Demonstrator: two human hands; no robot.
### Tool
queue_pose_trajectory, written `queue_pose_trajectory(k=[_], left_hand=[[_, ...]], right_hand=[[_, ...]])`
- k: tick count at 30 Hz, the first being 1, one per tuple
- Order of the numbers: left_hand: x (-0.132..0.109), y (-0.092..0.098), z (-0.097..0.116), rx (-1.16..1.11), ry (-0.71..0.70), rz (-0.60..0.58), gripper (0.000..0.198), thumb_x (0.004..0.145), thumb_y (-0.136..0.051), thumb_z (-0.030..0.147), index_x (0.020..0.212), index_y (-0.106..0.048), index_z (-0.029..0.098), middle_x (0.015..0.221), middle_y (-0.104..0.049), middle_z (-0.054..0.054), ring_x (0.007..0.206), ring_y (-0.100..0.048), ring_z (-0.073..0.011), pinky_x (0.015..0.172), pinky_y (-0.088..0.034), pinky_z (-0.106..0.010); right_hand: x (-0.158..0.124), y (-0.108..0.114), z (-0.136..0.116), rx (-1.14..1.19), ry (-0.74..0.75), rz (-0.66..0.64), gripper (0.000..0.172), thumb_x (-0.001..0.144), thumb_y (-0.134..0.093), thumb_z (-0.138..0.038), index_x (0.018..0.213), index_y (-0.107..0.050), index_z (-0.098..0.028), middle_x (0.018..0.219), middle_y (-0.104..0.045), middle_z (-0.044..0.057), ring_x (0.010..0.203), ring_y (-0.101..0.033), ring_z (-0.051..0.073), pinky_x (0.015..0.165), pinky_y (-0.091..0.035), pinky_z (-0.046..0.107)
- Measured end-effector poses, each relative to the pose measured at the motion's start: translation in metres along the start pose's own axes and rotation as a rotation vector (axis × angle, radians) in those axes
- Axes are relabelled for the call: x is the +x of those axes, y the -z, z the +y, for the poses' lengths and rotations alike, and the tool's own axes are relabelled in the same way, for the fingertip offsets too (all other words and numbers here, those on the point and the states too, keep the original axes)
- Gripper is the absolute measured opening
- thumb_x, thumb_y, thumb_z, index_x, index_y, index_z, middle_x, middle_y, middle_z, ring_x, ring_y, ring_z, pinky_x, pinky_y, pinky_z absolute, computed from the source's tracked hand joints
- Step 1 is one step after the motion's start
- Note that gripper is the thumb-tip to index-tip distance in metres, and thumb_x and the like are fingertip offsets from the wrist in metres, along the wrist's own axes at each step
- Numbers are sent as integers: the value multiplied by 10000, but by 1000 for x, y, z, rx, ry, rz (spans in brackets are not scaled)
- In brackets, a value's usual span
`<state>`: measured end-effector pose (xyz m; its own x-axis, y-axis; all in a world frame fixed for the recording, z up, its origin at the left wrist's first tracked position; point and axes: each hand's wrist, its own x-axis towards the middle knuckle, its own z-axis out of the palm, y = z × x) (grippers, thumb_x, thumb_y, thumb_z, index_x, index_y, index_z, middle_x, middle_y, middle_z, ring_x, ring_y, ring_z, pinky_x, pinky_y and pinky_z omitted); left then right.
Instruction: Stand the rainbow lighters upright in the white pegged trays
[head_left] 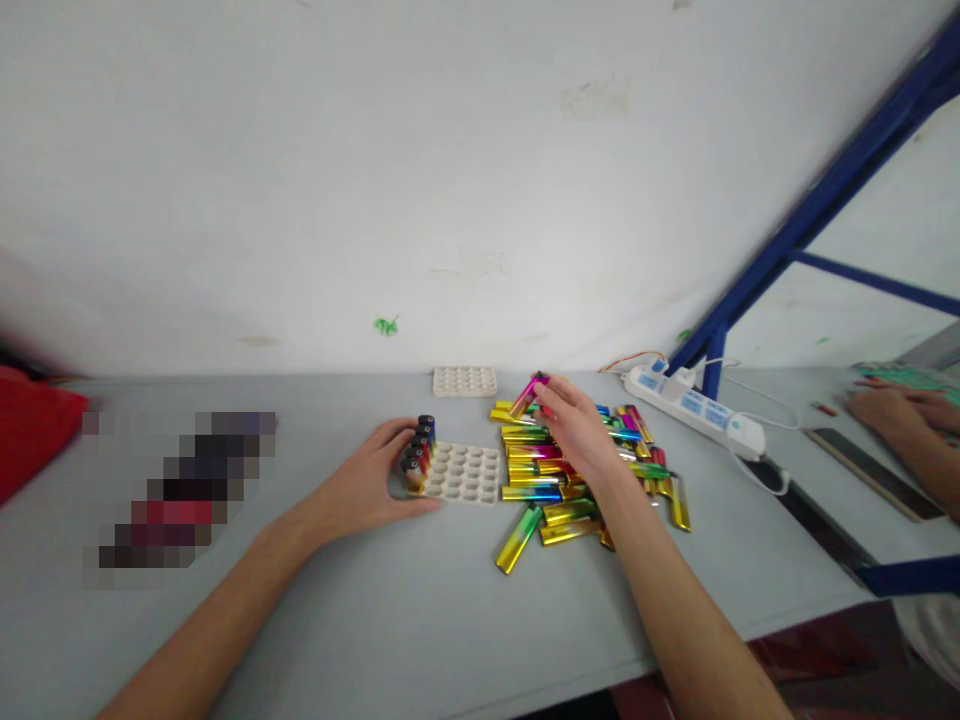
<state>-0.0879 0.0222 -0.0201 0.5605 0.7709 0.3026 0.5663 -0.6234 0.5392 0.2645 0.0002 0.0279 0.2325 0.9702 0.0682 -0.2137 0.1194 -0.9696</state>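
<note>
My right hand pinches a pink lighter, fingers nearly closed, its long axis slanting down-left toward the tray, which lies left and nearer me. My left hand curls wide around the tray's left end; whether it grips, I cannot tell.

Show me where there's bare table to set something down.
Bare tabletop shows in front of the near tray, between the forearms, and along the wall left of the far tray. Right of the near tray it's crowded: lighters lie heaped beneath the right hand, with the power strip beyond.
</note>
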Motion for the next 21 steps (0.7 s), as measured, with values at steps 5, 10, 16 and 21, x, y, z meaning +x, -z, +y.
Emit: queue_pose_trajectory(k=[5,10,16,21], left_hand=[[4,-1,-1,-19,50,-42,861,763,-980,732,1461,-779,270,1675,-690,-201,1566,-670,-498,1384,-546,-682],[7,3,6,-18,110,-84,920,762,-958,737,1499,-760,223,1689,-677,-193,1590,-646,-491,1417,-509,-627],[7,3,8,-12,75,-65,875,780,-954,737,1475,-770,238,1670,-691,-203,1577,-659,-495,1407,-513,-659],[6,4,10,0,59,-68,881,786,-960,713,1513,-765,256,1666,-709,-186,1565,-677,-494,1375,-559,-653]], right_hand=[[-14,-29,4,192,-55,-158,708,769,-1040,-755,1211,-694,-325,836,-759,-34,791,-727,209,798,-597,344],[-23,-46,12,179,-93,-332,729,836,-971,-826,1245,-625,-333,717,-562,-128,571,-480,111,692,-524,280],[-26,-48,23,-45,-60,-279,672,913,-816,-915,1036,-577,-299,691,-424,-121,534,-306,106,515,-272,250],[-35,-50,28,-271,75,-238,559,1079,-646,-837,970,-532,-301,751,-505,-63,626,-432,158,568,-346,285]])
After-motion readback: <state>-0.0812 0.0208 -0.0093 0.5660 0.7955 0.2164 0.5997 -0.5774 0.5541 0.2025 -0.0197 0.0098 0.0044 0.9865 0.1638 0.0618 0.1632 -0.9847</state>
